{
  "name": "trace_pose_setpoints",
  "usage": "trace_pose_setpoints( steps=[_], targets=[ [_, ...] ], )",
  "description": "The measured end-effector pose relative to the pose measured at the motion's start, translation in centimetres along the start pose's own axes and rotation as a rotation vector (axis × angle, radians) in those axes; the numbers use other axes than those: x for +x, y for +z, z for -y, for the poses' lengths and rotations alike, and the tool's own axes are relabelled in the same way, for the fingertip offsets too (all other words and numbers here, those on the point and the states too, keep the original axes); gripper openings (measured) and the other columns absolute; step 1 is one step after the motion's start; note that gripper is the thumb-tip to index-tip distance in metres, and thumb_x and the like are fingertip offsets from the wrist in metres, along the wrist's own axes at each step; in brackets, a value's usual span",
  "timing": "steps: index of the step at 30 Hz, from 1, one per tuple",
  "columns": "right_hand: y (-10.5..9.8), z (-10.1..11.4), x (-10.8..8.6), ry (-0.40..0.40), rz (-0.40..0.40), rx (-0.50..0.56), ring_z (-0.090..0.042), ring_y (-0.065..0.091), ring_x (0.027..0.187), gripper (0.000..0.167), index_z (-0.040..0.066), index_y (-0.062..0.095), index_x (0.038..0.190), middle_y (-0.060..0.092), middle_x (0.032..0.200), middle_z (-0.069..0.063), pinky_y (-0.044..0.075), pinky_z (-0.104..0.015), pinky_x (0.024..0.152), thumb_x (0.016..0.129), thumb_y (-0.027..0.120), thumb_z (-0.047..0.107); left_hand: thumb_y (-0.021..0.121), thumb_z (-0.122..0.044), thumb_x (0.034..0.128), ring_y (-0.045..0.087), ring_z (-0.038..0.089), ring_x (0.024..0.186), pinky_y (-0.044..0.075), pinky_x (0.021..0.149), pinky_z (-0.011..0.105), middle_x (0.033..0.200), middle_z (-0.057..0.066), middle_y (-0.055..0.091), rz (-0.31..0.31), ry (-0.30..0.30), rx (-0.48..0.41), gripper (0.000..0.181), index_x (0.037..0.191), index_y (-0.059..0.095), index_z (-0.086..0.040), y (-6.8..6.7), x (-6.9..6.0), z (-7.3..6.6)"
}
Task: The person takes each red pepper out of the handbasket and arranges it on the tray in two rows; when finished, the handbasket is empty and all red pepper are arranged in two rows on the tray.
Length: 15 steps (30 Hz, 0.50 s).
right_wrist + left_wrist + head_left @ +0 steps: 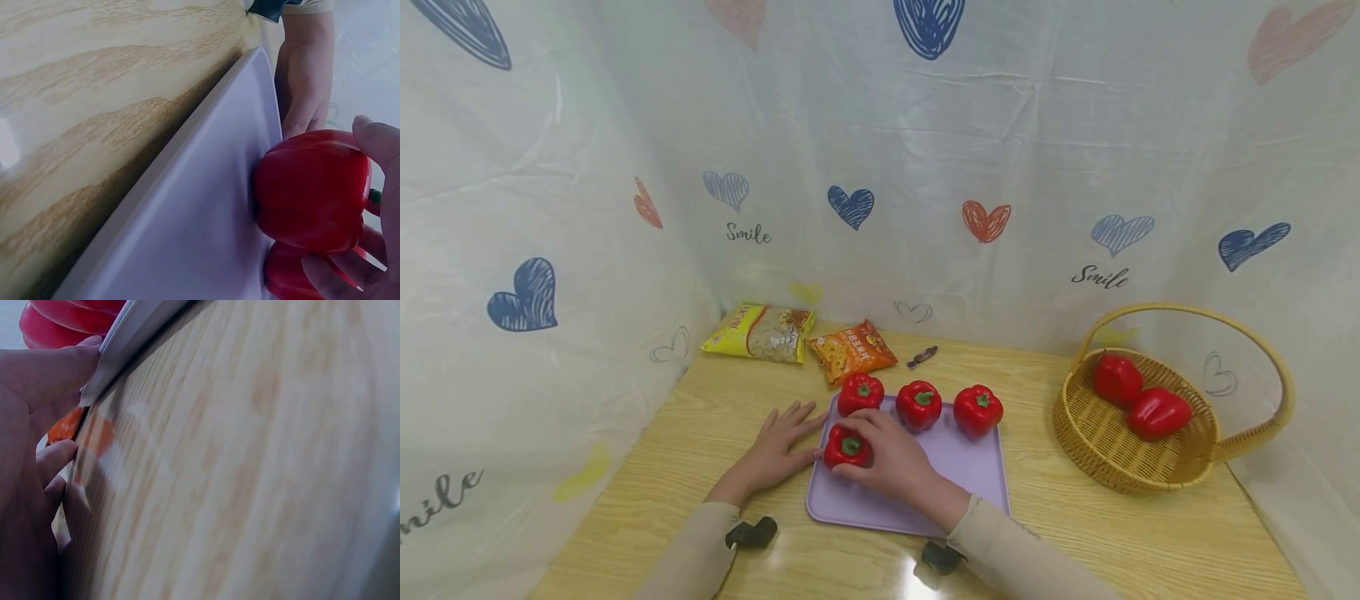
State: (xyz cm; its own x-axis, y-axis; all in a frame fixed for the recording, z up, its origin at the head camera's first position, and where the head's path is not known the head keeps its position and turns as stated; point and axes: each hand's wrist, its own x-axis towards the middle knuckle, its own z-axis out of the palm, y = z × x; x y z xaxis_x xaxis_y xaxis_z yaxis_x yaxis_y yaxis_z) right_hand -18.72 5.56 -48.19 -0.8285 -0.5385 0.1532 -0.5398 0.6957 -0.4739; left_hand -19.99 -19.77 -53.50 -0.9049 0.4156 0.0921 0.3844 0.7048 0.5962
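Where the lilac tray [973, 479] serves as the dial and twelve o'clock is the top of the head view, I read the gripped pepper [846, 452] between nine and ten o'clock, upright on the tray with its green stem facing up. On my feed, the right hand [887, 457] grips this pepper, thumb and fingers set on opposite sides. The left hand [781, 450] is at nine o'clock, fingers spread at the wooden table [1150, 533], thumb against the tray rim.

I log three further upright peppers on the tray: the rear-left pepper [861, 395] at eleven, the middle pepper [917, 407] at twelve, and the right-hand pepper [977, 411] at two. Beyond the tray, I locate the orange packet [853, 350] at eleven, the yellow packet [758, 333] at ten and a wrapped sweet [922, 357] at twelve. A wicker basket [1075, 454] stands at three, holding two loose peppers [1159, 414].
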Motion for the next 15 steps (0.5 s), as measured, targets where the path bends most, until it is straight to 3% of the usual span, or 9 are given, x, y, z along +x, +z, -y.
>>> trace_pose_setpoints(
  steps=[15],
  targets=[
    [-0.76, -0.94, -0.75, -0.023, -0.043, -0.004, -0.016, 0.053, 0.129, 0.062, 0.026, 0.063, 0.138, 0.057, 0.14, 0.003, 0.053, -0.042, 0.102, 0.085, 0.079, 0.054, 0.064, -0.043, 0.0986, 0.017, 0.046, 0.152, 0.0, 0.12, 0.066, 0.161, 0.019, 0.036, -0.003, 0.008, -0.003, 0.06, 0.151, 0.051, -0.017, -0.03, 0.04, -0.05]
  ],
)
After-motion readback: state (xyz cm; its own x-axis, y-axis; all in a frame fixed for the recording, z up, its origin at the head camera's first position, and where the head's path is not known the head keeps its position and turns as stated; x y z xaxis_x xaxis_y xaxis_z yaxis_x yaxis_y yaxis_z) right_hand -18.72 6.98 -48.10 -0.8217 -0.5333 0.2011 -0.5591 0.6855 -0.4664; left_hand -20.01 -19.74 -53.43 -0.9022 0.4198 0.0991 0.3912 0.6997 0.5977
